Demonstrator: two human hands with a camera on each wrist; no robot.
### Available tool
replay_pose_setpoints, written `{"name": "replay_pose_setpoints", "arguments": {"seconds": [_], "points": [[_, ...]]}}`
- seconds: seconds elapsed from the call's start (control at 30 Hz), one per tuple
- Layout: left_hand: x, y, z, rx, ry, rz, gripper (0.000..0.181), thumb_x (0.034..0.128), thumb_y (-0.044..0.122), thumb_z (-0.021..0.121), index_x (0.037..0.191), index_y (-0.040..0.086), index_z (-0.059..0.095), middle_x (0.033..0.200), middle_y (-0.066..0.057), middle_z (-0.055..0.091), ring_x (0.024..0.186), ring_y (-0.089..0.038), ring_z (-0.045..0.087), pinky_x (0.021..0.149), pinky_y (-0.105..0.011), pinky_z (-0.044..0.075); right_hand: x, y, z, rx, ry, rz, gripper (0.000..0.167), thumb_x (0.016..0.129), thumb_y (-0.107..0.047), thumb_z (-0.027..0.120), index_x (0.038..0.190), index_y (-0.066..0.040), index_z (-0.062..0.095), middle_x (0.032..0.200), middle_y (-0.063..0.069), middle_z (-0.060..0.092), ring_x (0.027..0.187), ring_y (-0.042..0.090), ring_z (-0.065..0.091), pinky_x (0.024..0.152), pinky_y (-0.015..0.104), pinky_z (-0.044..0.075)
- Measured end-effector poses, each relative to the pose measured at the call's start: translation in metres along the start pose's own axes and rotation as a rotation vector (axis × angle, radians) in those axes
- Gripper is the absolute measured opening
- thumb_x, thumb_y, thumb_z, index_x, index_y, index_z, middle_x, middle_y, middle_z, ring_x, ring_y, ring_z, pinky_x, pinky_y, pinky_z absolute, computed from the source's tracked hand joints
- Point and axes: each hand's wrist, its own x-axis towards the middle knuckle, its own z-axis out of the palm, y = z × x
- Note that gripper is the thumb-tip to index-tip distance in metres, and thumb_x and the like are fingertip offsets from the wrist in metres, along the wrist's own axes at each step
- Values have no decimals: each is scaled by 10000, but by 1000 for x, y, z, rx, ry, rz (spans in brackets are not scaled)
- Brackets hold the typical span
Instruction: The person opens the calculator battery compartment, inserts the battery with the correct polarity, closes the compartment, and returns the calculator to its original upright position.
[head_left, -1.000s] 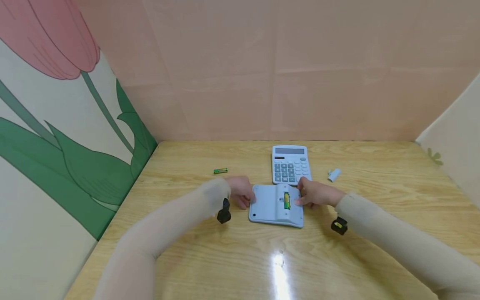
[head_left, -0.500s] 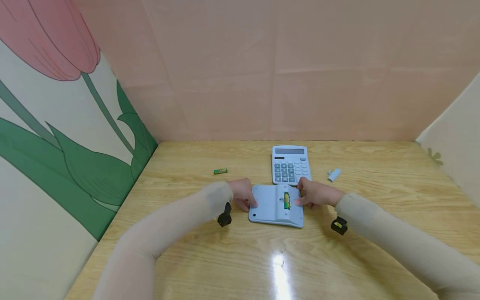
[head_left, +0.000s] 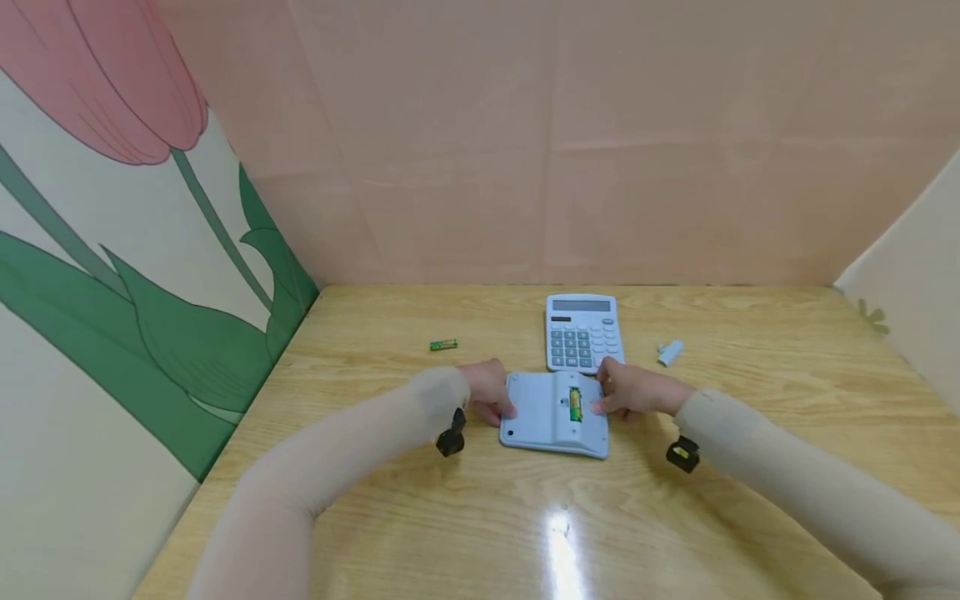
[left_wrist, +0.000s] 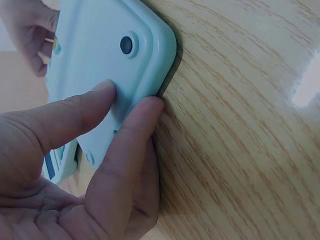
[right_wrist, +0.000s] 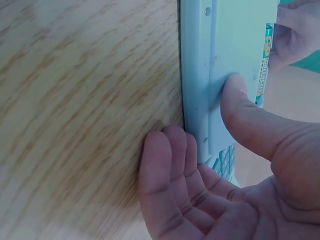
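Observation:
A light-blue calculator [head_left: 534,408] lies face down on the wooden table, its battery compartment uncovered. One green AAA-looking battery [head_left: 575,403] sits in that compartment. My left hand [head_left: 489,392] pinches the calculator's left edge, thumb on the back and index finger along the side, as the left wrist view shows. At the opposite edge my right hand [head_left: 633,390] holds it, the thumb [right_wrist: 237,95] pressed on the back and the other fingers curled by the side. Directly behind stands a second calculator [head_left: 583,333], face up, close to the first one's far edge.
A loose green battery [head_left: 443,344] lies at the back left of the table [head_left: 420,517]. To the back right is a small light-blue battery cover [head_left: 671,352]. A pink wall [head_left: 480,167] closes off the far side, with a flower-printed panel [head_left: 202,350] at left.
My left hand has shifted slightly right and its thumb now lies on the calculator's back. The right hand stays in place. The whole head view has moved a little.

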Motion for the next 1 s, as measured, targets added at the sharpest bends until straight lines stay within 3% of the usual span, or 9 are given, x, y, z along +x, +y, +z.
{"name": "replay_pose_setpoints", "arguments": {"seconds": [0.2, 0.37, 0.57, 0.67, 0.77, 0.87, 1.0], "points": [[0, 0, 2, -16, 10, -10, 168, 842, 31, 738, 930, -1, 599, 883, -116, 656, 726, -194, 677, 724, -281, 611, 0, 6, -1, 14, -7, -26, 571, 902, -299, 691, 1238, 35, 372, 994, 147, 519, 794, 206, 569, 680, 323, 562], [1, 0, 2, -23, 14, -12, 181, 836, 21, 741, 922, -3, 584, 864, -113, 647, 682, -178, 665, 703, -272, 610, -4, 13, -9, 15, -19, -107, 603, 924, -323, 663, 1296, 40, 357, 1040, 153, 582, 856, 202, 602, 723, 323, 564], [0, 0, 1, -28, 10, -14, 185, 840, 25, 738, 941, 0, 586, 881, -115, 658, 730, -198, 684, 729, -286, 611, -13, 24, -42, 23, 1, -263, 484, 965, -276, 603, 1296, 31, 430, 1112, 187, 585, 945, 270, 621, 808, 399, 577], [0, 0, 2, -27, 12, -9, 169, 839, 24, 738, 933, -2, 600, 884, -113, 663, 740, -203, 686, 728, -290, 612, -15, 35, -63, 84, 76, -308, 438, 983, -228, 576, 1302, 35, 430, 1124, 213, 574, 973, 299, 619, 840, 419, 582], [1, -1, 2, -26, 13, -6, 175, 840, 22, 737, 935, -3, 592, 878, -112, 658, 720, -193, 680, 714, -281, 611, -13, 51, -82, 71, 219, -299, 431, 1001, -216, 548, 1313, 52, 418, 1140, 245, 559, 990, 337, 613, 845, 427, 579], [2, -1, 2, -26, 17, -4, 187, 836, 16, 739, 937, -8, 584, 865, -114, 654, 696, -185, 674, 690, -267, 611, -11, 67, -93, -19, 335, -228, 500, 1010, -277, 528, 1327, 86, 396, 1194, 298, 523, 1055, 403, 576, 862, 477, 557], [2, 0, 2, -26, 17, -10, 199, 833, 15, 741, 944, -10, 578, 866, -115, 650, 686, -180, 671, 679, -257, 609, -5, 84, -96, -157, 359, -99, 715, 989, -445, 515, 1347, 151, 351, 1266, 393, 448, 1145, 512, 482, 895, 601, 488]]}}
